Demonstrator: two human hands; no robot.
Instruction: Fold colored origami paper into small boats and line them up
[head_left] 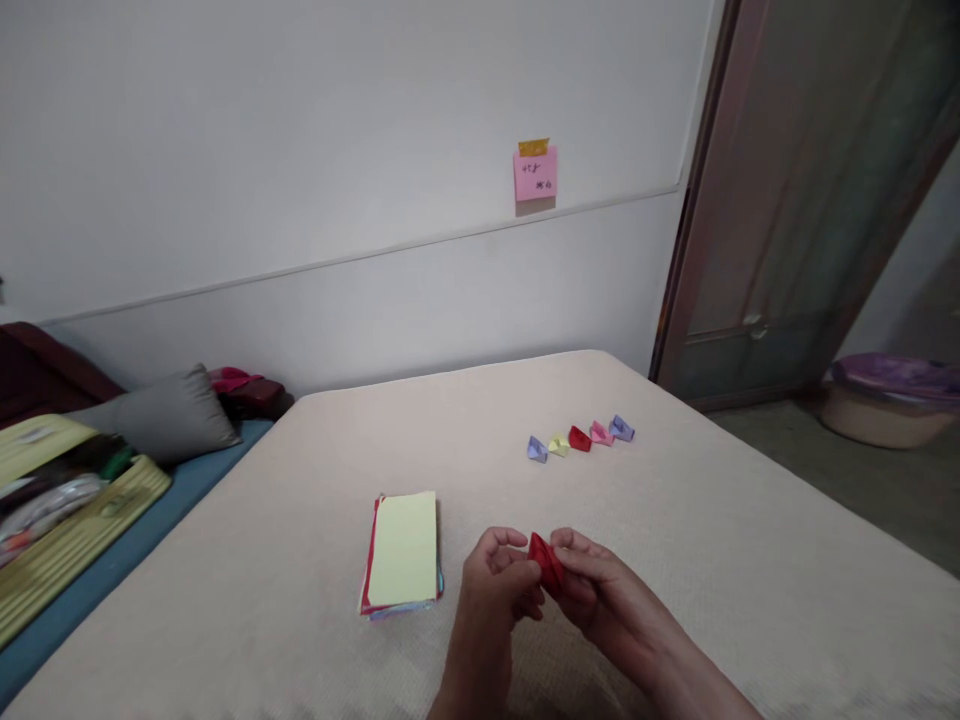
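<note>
Between my two hands is a small piece of folded red paper, shaped much like a little boat. My left hand pinches its left side with thumb and fingers. On its right side my right hand grips it too. Farther back stands a slanting row of several small folded paper boats: a purple one, a yellow one, a red one, a pink one and another purple one. Left of my hands lies a stack of coloured paper, pale yellow on top.
The table has a beige cover and meets a white wall. A pink note is taped to that wall. At left are a grey cushion and a yellow box. A tub stands on the floor at right.
</note>
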